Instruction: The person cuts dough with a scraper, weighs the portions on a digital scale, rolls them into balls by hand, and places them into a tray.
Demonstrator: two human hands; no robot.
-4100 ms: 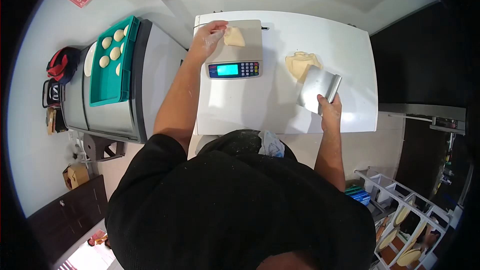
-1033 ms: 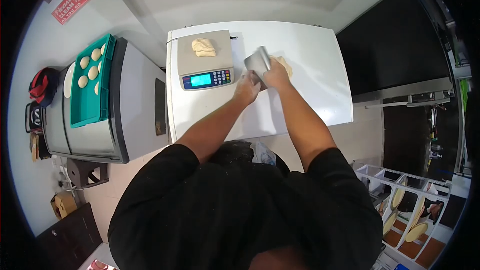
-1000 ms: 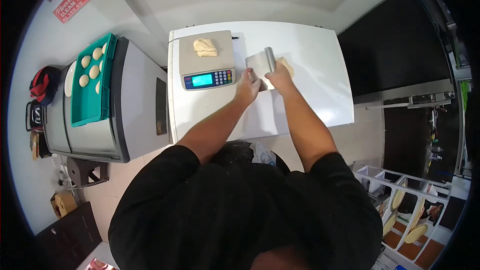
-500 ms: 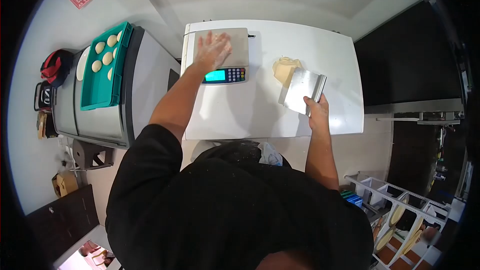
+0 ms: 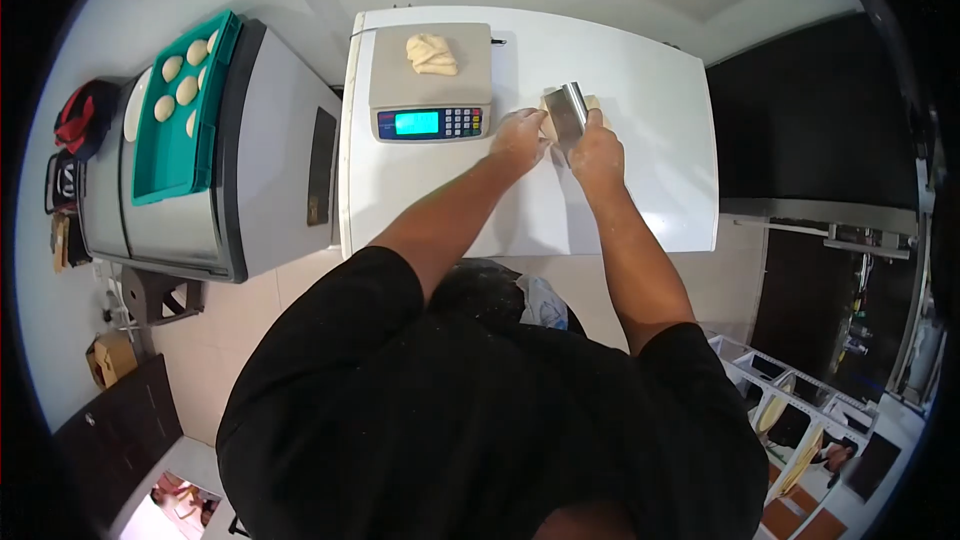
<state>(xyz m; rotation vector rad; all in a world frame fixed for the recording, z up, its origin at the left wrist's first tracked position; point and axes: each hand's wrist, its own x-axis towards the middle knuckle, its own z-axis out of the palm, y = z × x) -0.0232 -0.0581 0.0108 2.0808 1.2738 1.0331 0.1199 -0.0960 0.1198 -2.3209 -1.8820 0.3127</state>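
Observation:
My right hand (image 5: 598, 148) is wrapped round the handle of a metal scraper (image 5: 568, 116). The blade stands tilted over a flat piece of dough (image 5: 592, 102), which the scraper and my hands partly hide. My left hand (image 5: 521, 137) is at the dough's left edge, fingers drawn together; the dough edge lies at its fingertips. To the left, a folded lump of dough (image 5: 431, 55) rests on the plate of a digital scale (image 5: 388, 90) with a lit display.
The scale and dough are on a white worktop (image 5: 430, 200). Further left, a green tray (image 5: 175, 168) with several round dough balls sits on a grey-lidded cabinet (image 5: 105, 202). A white rack (image 5: 790, 380) stands at the lower right, a dark stool (image 5: 150, 295) at the lower left.
My left hand has left the scale and come down beside the flat dough, uncovering the lump. The scraper has moved up and left and turned from lying flat to tilted over the dough.

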